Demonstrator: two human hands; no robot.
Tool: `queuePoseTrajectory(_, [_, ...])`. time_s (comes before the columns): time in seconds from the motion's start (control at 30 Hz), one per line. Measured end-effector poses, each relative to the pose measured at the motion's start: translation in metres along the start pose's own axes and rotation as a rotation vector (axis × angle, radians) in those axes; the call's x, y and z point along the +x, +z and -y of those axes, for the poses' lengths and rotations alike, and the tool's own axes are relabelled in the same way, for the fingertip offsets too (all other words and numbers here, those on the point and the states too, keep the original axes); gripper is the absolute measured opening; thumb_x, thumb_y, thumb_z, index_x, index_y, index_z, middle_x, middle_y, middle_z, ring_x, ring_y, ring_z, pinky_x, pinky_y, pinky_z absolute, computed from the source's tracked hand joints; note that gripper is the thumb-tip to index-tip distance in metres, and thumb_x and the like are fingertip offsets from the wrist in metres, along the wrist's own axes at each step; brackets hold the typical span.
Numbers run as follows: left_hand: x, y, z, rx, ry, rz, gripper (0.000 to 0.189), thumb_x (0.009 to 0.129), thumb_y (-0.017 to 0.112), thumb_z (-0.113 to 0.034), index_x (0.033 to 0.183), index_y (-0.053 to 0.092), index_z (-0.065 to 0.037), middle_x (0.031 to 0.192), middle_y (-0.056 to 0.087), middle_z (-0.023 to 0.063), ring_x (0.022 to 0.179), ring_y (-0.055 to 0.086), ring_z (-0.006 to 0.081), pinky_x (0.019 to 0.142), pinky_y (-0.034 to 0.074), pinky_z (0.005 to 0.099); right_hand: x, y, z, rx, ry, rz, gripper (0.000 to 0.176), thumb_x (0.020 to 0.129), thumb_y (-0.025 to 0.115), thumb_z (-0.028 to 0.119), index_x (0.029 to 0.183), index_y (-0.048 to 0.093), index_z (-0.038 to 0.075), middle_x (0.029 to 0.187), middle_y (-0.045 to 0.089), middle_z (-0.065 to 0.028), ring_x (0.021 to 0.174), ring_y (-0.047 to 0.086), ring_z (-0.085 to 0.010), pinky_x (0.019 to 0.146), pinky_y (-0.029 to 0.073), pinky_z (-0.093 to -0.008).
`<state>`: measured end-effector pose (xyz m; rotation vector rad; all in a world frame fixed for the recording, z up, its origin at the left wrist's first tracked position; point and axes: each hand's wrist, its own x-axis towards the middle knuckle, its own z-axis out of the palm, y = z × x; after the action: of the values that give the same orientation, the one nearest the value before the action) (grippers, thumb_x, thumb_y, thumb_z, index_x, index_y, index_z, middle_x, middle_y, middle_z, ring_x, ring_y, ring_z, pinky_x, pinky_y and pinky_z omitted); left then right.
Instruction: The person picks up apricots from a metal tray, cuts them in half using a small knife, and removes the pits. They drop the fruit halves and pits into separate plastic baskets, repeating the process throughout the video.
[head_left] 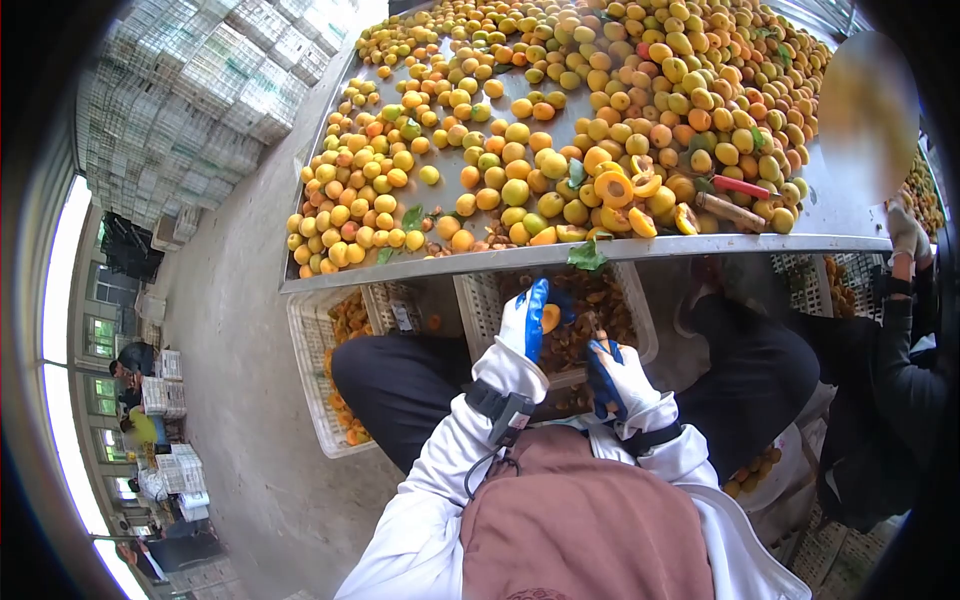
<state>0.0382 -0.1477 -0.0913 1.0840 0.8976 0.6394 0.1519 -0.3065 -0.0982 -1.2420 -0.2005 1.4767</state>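
My left hand [525, 328], in a white glove with blue coating, is closed around an apricot piece [550, 318] whose orange flesh shows at the fingers. My right hand [617, 376], gloved the same way, is closed on a small slim tool [599, 335] with a brownish part sticking up; its exact kind is hard to make out. Both hands are above a white crate [640, 310] of dark orange apricot pieces between my knees. Ahead, halved apricots [613, 188] lie among whole apricots [370, 190] on a metal table [450, 262].
A red-handled tool [740, 187] and a wooden-handled tool [730, 212] lie near the table edge. Another white crate [312, 360] with apricot pieces stands left of my knee. A co-worker's gloved hand [905, 232] is at the right. Crates [190, 110] are stacked at far left.
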Motion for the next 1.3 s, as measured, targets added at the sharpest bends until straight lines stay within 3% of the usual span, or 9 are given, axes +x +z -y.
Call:
queuePoseTrajectory(0.13, [0.0,-0.02,-0.021,-0.003,-0.163,0.056,0.023,0.099,0.065,-0.021,0.097,0.068,0.002,0.084,0.067,0.0068,0.072,0.062,0.0144,0.065,0.052,0.0298,-0.007,0.009,0.007,-0.215,-0.104,-0.021,0.025,0.098,0.063,0.032,0.086,0.057,0.011,0.062,0.048,0.0042,0.052,0.046,-0.0065,0.046,0.038,-0.0249])
queuePoseTrajectory(0.43, [-0.029,-0.109,-0.138,0.61,0.061,-0.099,0.014,0.096,0.062,-0.005,0.109,0.064,-0.002,0.093,0.066,0.0033,0.068,0.061,0.0096,0.059,0.053,0.0243,0.0,0.015,-0.008,-0.335,-0.201,-0.106,0.031,0.096,0.064,0.038,0.099,0.062,0.008,0.071,0.059,-0.0005,0.06,0.053,-0.0113,0.055,0.044,-0.0295])
queuePoseTrajectory(0.6, [-0.02,-0.249,-0.194,0.718,0.127,-0.474,0.003,0.096,0.06,-0.007,0.098,0.061,-0.009,0.075,0.06,0.0022,0.054,0.055,0.0098,0.042,0.042,0.0258,-0.013,0.015,0.011,-0.382,-0.107,-0.053,0.043,0.097,0.061,0.044,0.114,0.06,0.005,0.08,0.068,-0.012,0.064,0.065,-0.0218,0.057,0.05,-0.037])
queuePoseTrajectory(0.73, [-0.007,-0.382,-0.206,1.434,-0.063,-0.615,0.019,0.088,0.07,-0.018,0.103,0.065,-0.009,0.079,0.066,0.0105,0.066,0.065,0.0258,0.064,0.054,0.0382,-0.009,0.016,0.0,-0.423,-0.329,-0.148,0.038,0.096,0.062,0.043,0.11,0.059,0.007,0.074,0.064,-0.0069,0.058,0.06,-0.0174,0.055,0.048,-0.0339])
queuePoseTrajectory(0.8, [-0.027,-0.302,-0.214,1.84,0.07,-0.665,0.034,0.085,0.074,-0.026,0.112,0.065,-0.008,0.109,0.067,0.0168,0.103,0.065,0.0352,0.091,0.051,0.0451,-0.021,0.015,0.017,-0.404,-0.211,-0.111,0.04,0.096,0.062,0.043,0.112,0.059,0.007,0.074,0.065,-0.0092,0.059,0.062,-0.0193,0.055,0.049,-0.035])
queuePoseTrajectory(0.83, [-0.02,-0.291,-0.214,1.767,0.216,-0.615,0.035,0.086,0.074,-0.025,0.115,0.065,-0.007,0.113,0.066,0.0176,0.104,0.065,0.0346,0.092,0.051,0.044,-0.03,0.011,0.033,-0.39,-0.146,-0.048,0.049,0.095,0.06,0.047,0.119,0.058,0.004,0.088,0.069,-0.0212,0.076,0.068,-0.035,0.069,0.052,-0.0438])
queuePoseTrajectory(1.03, [0.02,-0.105,-0.209,1.468,0.49,-0.266,0.04,0.091,0.072,-0.018,0.126,0.063,-0.002,0.118,0.066,0.0139,0.101,0.068,0.0234,0.087,0.056,0.035,-0.027,0.011,0.014,-0.382,-0.293,-0.1,0.051,0.094,0.065,0.037,0.127,0.057,-0.001,0.115,0.066,-0.0247,0.107,0.065,-0.0376,0.09,0.052,-0.0426])
queuePoseTrajectory(1.17, [0.04,0.024,-0.191,1.312,0.518,-0.006,0.037,0.087,0.076,-0.021,0.12,0.067,-0.006,0.116,0.066,0.0165,0.099,0.069,0.0275,0.085,0.056,0.0375,-0.004,0.002,-0.021,-0.49,-0.489,-0.213,0.043,0.092,0.069,0.031,0.123,0.063,0.002,0.105,0.072,-0.0166,0.095,0.07,-0.0279,0.083,0.054,-0.0367])
queuePoseTrajectory(1.3, [0.071,0.085,-0.164,1.513,1.015,0.224,0.055,0.084,0.075,-0.026,0.133,0.057,-0.01,0.121,0.062,0.0191,0.103,0.065,0.0361,0.086,0.054,0.0436,-0.005,0.0,-0.009,-0.348,-0.368,-0.197,0.027,0.093,0.068,0.024,0.113,0.064,0.005,0.08,0.065,-0.0038,0.066,0.06,-0.0128,0.06,0.05,-0.0298])
